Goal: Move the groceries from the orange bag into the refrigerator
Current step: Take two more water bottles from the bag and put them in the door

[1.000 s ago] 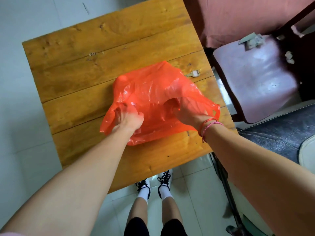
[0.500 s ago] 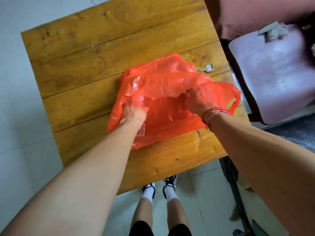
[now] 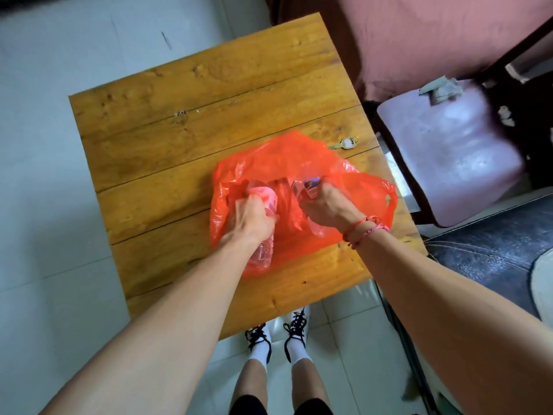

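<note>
Two bare arms reach down over a wooden plank desk point(image 3: 185, 136), the largest thing we see, which stands on a pale tiled floor point(image 3: 45, 145). To the right of the desk stands a chair with a worn purple seat point(image 3: 449, 151), and beyond it hangs pink cloth point(image 3: 434, 34). On the near right part of the desk lies the orange bag point(image 3: 287, 157), a thin plastic one, its mouth spread open toward us and one handle loop point(image 3: 387, 200) draped to the right. Our left hand point(image 3: 250, 218) is closed around a clear plastic bottle point(image 3: 263, 253) with a pink label, which lies partly inside the bag, its base pointing toward us over the bag's near edge. Our right hand point(image 3: 329, 205), with red and pink string bracelets point(image 3: 366, 230) at the wrist, is inside the bag's mouth, its fingers curled onto a small carton point(image 3: 308, 187) with a blue and white print. Just beyond the bag, on the bare wood, lies a small key point(image 3: 347, 143).
</note>
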Demonstrator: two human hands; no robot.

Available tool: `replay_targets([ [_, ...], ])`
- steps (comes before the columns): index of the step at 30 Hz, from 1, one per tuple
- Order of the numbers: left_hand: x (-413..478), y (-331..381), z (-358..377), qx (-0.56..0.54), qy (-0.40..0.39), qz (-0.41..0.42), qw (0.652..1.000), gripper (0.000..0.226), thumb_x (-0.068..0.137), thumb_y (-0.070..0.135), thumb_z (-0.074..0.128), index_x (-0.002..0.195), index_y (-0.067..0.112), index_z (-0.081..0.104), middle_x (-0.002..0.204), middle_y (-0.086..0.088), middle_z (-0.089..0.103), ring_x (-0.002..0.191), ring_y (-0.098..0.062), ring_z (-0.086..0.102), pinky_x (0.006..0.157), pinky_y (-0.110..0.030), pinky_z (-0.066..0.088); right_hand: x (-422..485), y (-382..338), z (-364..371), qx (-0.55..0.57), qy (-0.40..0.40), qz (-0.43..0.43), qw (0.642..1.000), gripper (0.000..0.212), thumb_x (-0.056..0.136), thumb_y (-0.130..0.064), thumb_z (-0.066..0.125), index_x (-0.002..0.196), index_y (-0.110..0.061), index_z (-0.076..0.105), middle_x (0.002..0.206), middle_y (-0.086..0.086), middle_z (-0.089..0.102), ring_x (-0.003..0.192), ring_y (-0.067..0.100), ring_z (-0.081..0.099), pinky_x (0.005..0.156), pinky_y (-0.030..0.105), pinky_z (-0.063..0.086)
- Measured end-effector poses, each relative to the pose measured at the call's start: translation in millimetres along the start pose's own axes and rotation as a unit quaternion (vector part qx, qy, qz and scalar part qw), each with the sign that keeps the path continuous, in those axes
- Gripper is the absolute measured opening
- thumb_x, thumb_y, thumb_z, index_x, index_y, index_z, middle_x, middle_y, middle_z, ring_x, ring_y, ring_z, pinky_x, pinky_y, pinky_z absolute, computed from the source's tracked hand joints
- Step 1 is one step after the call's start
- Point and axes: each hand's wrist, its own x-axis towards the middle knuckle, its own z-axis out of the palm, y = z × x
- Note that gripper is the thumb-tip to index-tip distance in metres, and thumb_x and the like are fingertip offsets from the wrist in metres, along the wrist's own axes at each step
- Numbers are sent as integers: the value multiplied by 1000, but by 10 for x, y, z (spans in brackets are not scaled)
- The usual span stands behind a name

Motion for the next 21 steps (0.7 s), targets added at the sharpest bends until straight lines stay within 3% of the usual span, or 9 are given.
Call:
replay_targets([
  [2, -106, -8, -20, -20, -8, 0, 1000, 34, 91, 19, 70, 120, 3, 62, 93, -7, 66, 68, -16, 56, 63, -22, 46, -81, -132, 82, 44, 43, -54, 997, 34, 98, -11, 51, 66, -2, 45, 44, -5, 53, 56, 21, 52, 43, 21, 37],
  [4, -228, -7, -46, -29, -9, 0, 1000, 43, 88, 26, 73, 124, 6, 61, 109, -12, 69, 78, -20, 60, 71, -24, 45, -176, -232, 145, 46, 64, -100, 992, 28, 93, -25, 57, 69, -12, 51, 60, -1, 51, 57, 21, 49, 45, 26, 35],
  [7, -453, -11, -117, -30, -1, -6, 1000, 59, 82, 37, 76, 129, 6, 58, 125, -15, 65, 106, -31, 63, 74, -27, 42, -465, -118, 193, 45, 70, -86, 993, 33, 88, -25, 60, 59, -15, 49, 56, -2, 45, 51, 18, 43, 45, 26, 32],
  [9, -626, -4, -191, -37, -3, -10, 999, 62, 81, 38, 76, 130, 6, 56, 128, -15, 63, 113, -34, 61, 76, -28, 43, -670, -39, 193, 71, 66, -74, 993, 26, 84, -24, 63, 64, -11, 55, 59, 2, 50, 53, 21, 47, 46, 24, 35],
  [11, -806, -6, -294, -57, -6, -10, 998, 59, 76, 39, 76, 124, 8, 61, 119, -14, 67, 106, -33, 65, 76, -28, 48, -897, -1, 177, 117, 56, -71, 989, 22, 81, -25, 67, 81, -3, 66, 69, 8, 59, 60, 25, 56, 49, 25, 42],
  [13, -998, 1, -418, -86, -8, -7, 996, 56, 68, 44, 77, 111, 9, 66, 105, -12, 71, 92, -31, 68, 70, -30, 53, -1140, 37, 132, 173, 38, -65, 982, 31, 76, -24, 71, 94, 1, 68, 80, 12, 66, 62, 26, 61, 48, 24, 48],
  [16, -1197, -33, -615, -144, -21, 2, 989, 61, 60, 51, 77, 104, 10, 67, 96, -10, 73, 83, -28, 71, 62, -31, 55, -1517, 112, 52, 263, 0, -72, 962, 34, 76, -21, 78, 102, -2, 68, 90, 15, 68, 68, 27, 67, 58, 38, 60],
  [18, -1382, -6, -804, -200, -39, 9, 979, 52, 70, 43, 83, 104, 8, 65, 95, -11, 73, 80, -25, 72, 60, -30, 54, -1749, 150, 5, 289, -15, -99, 952, 31, 78, -21, 79, 102, -4, 68, 90, 12, 68, 68, 23, 68, 61, 38, 61],
  [21, -1624, 38, -1074, -282, -62, 35, 957, 34, 79, 25, 83, 99, 4, 66, 83, -9, 73, 61, -14, 71, 59, -29, 58, -2020, 174, -54, 319, -26, -139, 937, 51, 65, -21, 85, 107, 4, 70, 94, 19, 73, 71, 28, 72, 62, 41, 60],
])
